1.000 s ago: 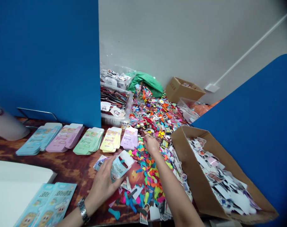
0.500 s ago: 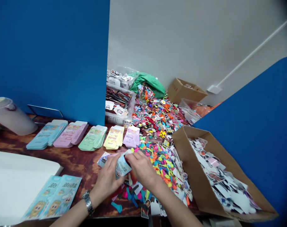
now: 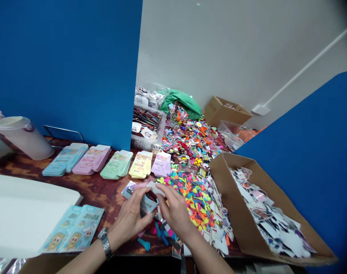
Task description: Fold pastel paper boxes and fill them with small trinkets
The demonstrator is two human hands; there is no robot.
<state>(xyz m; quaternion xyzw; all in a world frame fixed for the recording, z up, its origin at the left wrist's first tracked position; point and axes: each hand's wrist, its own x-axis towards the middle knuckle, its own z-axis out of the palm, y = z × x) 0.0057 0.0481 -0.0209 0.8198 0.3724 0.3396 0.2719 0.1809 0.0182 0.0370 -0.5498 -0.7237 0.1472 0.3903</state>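
Both hands grip a printed card packet (image 3: 147, 203) above a mottled brown tabletop (image 3: 110, 192). The left hand (image 3: 130, 219), a metal wristwatch (image 3: 104, 242) on its wrist, clenches the packet's lower body, while the right hand (image 3: 175, 213) pinches the white flap along its top edge. The packet is just in front of a row of five stacked packets: blue (image 3: 64, 160), pink (image 3: 91, 160), green (image 3: 116, 164), yellow (image 3: 140, 164) and lilac (image 3: 161, 164).

Just right of the hands lies a heap of loose, brightly coloured balloons (image 3: 193, 198). Beyond it, an open cardboard box (image 3: 239, 213) is piled high with cut-out photo cards (image 3: 267, 213) — most of them white-edged. Further back, a clear plastic tub (image 3: 147, 142) holds dark strips and a few photo cards, and a second tub (image 3: 147, 97) behind it is filled with small white-and-dark pieces. Against the wall sits another cardboard box (image 3: 226, 112), its contents hard to make out, with a small clear tub (image 3: 229, 135) in front of it.
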